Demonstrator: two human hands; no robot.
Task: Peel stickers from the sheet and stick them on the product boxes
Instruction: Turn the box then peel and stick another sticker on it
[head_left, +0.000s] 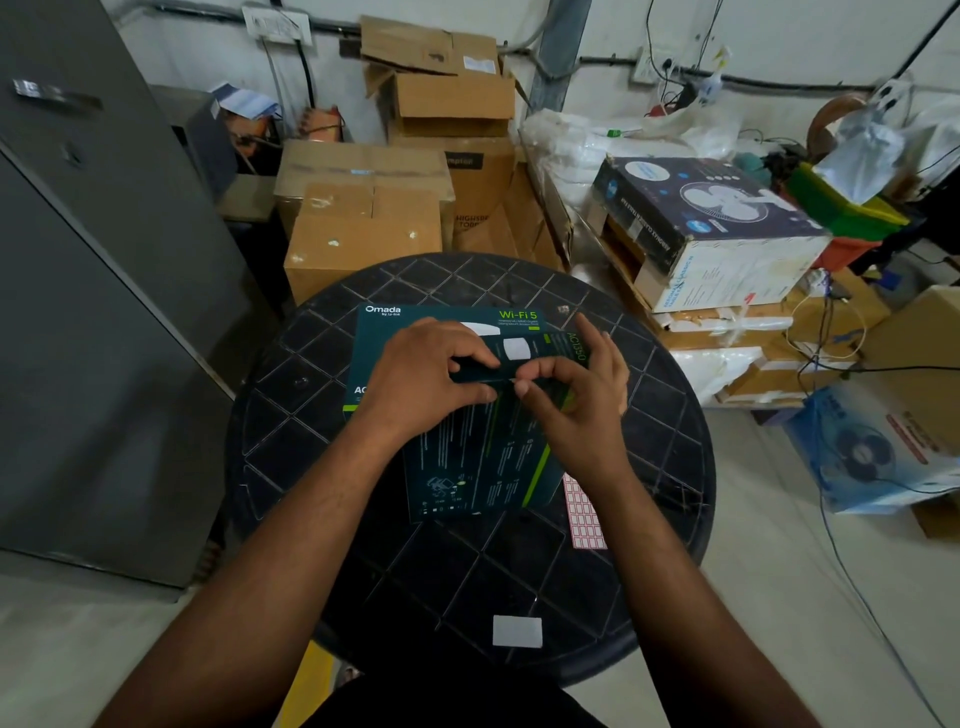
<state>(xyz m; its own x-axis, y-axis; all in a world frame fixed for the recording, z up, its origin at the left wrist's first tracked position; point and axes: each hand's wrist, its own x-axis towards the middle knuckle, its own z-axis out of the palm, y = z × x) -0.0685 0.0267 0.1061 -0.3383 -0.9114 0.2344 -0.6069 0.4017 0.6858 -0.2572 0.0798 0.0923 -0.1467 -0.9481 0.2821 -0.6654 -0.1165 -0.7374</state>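
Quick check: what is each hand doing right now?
Left hand: grips the upper dark green box.
Right hand: fingers curled, pinching at that box's edge; sticker not discernible.

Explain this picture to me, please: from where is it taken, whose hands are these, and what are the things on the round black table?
There is no machine: a camera worn on a person's head looks down at their two bare hands. On the round black table lie two dark green product boxes. The left hand grips the top edge of the nearer box, which lies partly over the farther box. The right hand pinches at that same edge; whether it holds a sticker is too small to tell. A pink sticker sheet lies right of the box, a small white label nearer the person.
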